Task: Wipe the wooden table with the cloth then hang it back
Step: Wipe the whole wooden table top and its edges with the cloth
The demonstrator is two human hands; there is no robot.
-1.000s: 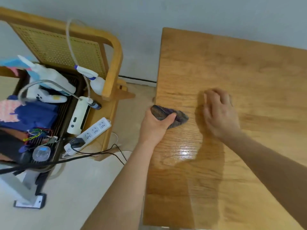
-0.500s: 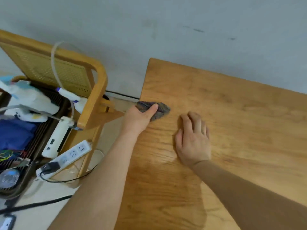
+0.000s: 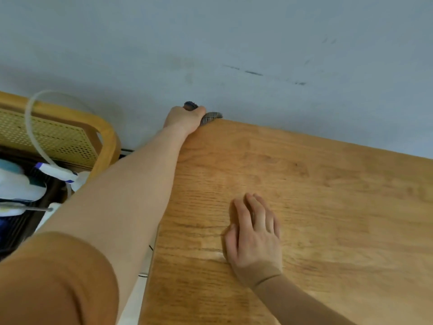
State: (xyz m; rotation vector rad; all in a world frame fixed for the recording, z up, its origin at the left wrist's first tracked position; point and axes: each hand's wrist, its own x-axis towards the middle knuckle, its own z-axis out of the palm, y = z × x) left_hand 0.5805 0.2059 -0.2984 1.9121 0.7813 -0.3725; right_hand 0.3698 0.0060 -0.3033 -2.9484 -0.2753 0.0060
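Cloth — bunched under left hand — at table corner.

We see two bare forearms and two bare hands: left hand, right hand. A brown short sleeve occupies the frame's lower left.
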